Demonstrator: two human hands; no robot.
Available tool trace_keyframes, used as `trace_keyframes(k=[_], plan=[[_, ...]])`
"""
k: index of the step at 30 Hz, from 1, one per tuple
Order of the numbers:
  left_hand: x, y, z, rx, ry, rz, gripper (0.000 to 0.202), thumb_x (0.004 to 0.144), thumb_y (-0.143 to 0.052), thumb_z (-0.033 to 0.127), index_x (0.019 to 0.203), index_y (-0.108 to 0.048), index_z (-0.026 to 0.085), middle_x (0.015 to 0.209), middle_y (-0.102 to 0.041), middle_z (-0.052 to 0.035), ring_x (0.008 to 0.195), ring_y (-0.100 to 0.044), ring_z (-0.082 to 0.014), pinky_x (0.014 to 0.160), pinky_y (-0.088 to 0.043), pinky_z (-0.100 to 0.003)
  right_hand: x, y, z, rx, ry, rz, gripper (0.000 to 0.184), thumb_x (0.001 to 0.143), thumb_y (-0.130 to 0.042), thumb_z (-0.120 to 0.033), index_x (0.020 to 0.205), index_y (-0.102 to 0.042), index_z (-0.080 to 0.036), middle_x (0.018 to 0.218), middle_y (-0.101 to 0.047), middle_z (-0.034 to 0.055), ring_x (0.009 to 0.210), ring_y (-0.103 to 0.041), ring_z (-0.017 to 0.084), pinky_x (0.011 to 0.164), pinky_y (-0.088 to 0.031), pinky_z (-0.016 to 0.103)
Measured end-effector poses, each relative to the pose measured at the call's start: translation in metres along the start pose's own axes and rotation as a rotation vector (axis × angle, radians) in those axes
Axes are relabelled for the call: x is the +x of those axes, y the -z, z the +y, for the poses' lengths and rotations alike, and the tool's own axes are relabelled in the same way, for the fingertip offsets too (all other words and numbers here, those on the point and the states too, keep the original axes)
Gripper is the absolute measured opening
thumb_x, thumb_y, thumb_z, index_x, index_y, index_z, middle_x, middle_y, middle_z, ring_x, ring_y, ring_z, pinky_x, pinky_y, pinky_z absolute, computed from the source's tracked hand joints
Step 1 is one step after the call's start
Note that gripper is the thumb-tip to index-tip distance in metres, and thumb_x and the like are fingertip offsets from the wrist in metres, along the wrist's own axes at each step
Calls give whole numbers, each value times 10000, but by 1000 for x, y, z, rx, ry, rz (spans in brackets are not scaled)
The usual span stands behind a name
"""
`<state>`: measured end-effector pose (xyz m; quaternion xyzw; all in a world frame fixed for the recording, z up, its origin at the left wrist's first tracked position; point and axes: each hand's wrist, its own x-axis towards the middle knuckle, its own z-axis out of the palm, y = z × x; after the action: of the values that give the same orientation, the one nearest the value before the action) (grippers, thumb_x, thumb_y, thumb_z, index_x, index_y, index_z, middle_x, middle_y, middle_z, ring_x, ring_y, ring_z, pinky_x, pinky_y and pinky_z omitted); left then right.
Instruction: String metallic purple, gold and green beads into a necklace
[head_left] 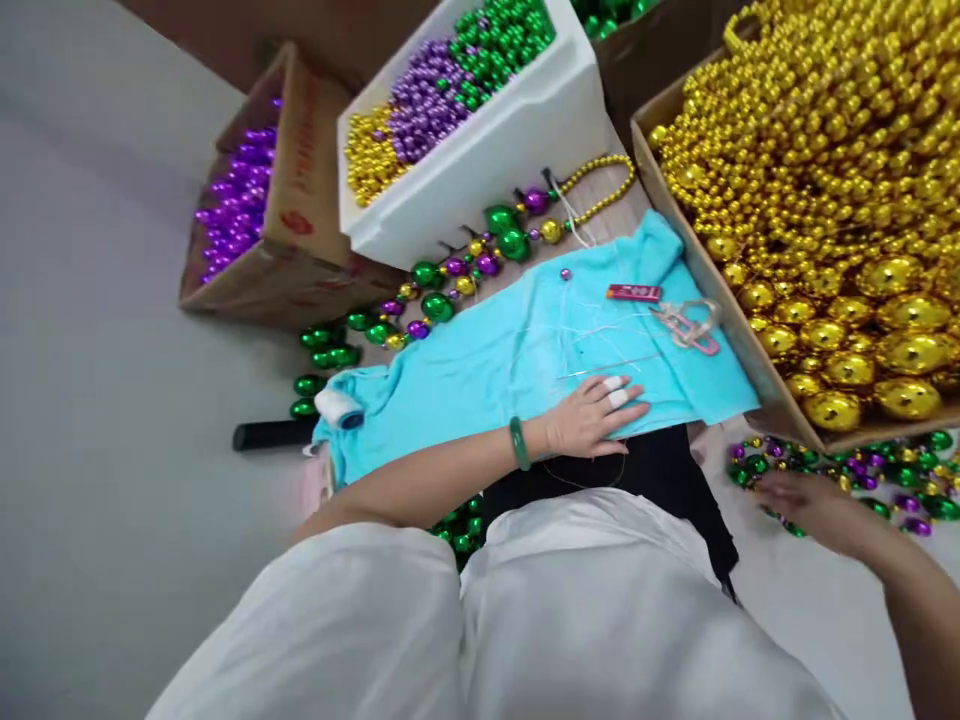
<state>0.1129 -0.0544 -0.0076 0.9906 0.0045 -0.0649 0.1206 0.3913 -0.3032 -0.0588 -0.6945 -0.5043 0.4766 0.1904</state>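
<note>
My left hand (592, 417), with a green bangle and white tape round a finger, lies flat with fingers spread on the front edge of a turquoise towel (465, 370). A thin needle (607, 368) and white thread lie just beyond it. Farther back on the towel are a purple bead (565, 274), a dark red lighter (634, 293) and small scissors (686, 325). My right hand (795, 498), smeared by motion, is over mixed green, purple and gold bead strands (862, 470) on the floor at the right; its fingers are unclear.
A carton of gold beads (810, 200) stands at the right. Behind the towel are a white foam box (480, 150) of sorted beads and a finished-looking bead strand (450, 285). Purple beads fill a carton (300, 180) at the left. A thread spool (339, 408) sits on the towel's left end.
</note>
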Motion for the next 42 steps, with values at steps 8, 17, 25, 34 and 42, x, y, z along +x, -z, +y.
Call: trace_keyframes(k=[8, 17, 25, 34, 42], plan=[[-66, 13, 7, -30, 230, 425, 287, 920, -520, 303, 1133, -638, 151, 1158, -660, -140, 1070, -582, -233, 924, -478, -383, 83, -9, -160, -516, 343, 435, 293, 975, -406, -306, 977, -677, -192, 952, -691, 89, 904, -636, 219, 714, -437, 291], [-166, 18, -31, -485, 948, 895, 221, 910, -507, 268, 911, -704, 169, 785, -698, -40, 745, -626, -138, 730, -499, -269, 146, -29, -213, -924, 209, 98, 272, 951, -393, -204, 976, -661, -166, 1001, -639, 102, 816, -614, 204, 551, -335, 282], [-205, 24, -71, -730, 1141, 1035, 280, 844, -576, 386, 921, -720, 160, 796, -688, -34, 741, -630, -140, 706, -491, -249, 165, 19, -225, -143, 143, 263, 201, 808, -580, -388, 806, -648, -199, 699, -643, 27, 633, -565, 166, 614, -424, 294], [-191, 17, -71, -550, 979, 854, 248, 875, -546, 351, 958, -730, 207, 905, -718, -27, 828, -645, -146, 816, -518, -279, 169, 5, -256, -226, 64, 166, 114, 816, -560, -259, 835, -646, -187, 699, -654, 22, 643, -577, 148, 610, -410, 260], [-177, 18, -65, -474, 954, 871, 232, 853, -587, 373, 982, -726, 238, 1018, -705, -30, 849, -652, -160, 837, -533, -313, 152, -44, -253, -647, 86, 157, 265, 950, -434, -274, 1019, -671, -180, 1071, -668, 117, 977, -585, 236, 749, -419, 307]])
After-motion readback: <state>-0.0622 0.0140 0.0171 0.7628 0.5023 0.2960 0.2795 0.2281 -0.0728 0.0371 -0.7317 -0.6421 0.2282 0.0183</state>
